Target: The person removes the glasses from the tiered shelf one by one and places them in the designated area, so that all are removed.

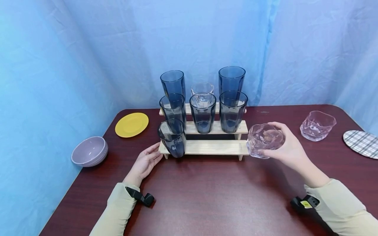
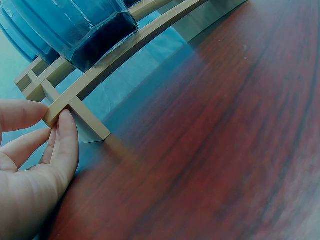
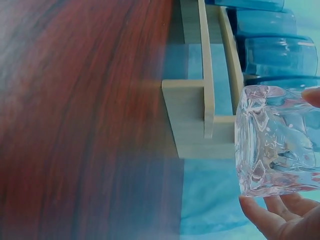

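Note:
A three-tier wooden rack [image 1: 215, 147] stands on the table with blue-grey tumblers on its steps. One tumbler [image 1: 174, 141] sits at the left of the lowest step. My left hand [image 1: 146, 163] is at that step's left end; in the left wrist view, thumb and fingers pinch the wooden end [image 2: 59, 111]. Off the rack's right end, my right hand [image 1: 290, 149] holds a clear wavy glass [image 1: 260, 142] around its side. The right wrist view shows this glass [image 3: 275, 145] raised beside the step ends. Three tumblers line the middle step. Between two tumblers on the top step is another clear glass [image 1: 200, 89].
Farther right on the table stands a clear glass [image 1: 317, 126], with a checked round mat [image 1: 361, 143] near the right edge. A yellow plate [image 1: 131, 125] and a lilac bowl [image 1: 90, 152] lie on the left. Blue curtains [image 1: 189, 39] hang behind.

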Demonstrator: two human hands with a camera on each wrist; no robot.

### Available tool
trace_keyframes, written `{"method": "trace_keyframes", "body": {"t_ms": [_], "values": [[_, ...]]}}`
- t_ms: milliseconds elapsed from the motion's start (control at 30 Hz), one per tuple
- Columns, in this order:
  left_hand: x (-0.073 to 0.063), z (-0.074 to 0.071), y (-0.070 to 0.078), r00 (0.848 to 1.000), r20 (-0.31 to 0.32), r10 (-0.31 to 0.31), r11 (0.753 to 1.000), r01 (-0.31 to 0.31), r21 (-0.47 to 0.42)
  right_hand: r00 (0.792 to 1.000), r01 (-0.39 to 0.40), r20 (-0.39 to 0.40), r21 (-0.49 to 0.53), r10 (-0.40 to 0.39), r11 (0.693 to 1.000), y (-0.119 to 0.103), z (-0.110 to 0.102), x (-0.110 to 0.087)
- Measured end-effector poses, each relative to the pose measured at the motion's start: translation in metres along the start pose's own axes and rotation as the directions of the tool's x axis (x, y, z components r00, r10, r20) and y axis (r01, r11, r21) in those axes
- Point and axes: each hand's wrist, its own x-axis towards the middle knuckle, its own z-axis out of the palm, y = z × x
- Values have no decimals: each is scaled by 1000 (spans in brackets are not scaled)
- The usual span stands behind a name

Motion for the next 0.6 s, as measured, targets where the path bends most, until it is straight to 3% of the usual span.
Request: {"method": "trace_keyframes", "body": {"t_ms": [600], "values": [[-1,1,1,1000,-10,-11,1000,11,3,994,-87,-56,134,95,987,23,-10,11]]}}
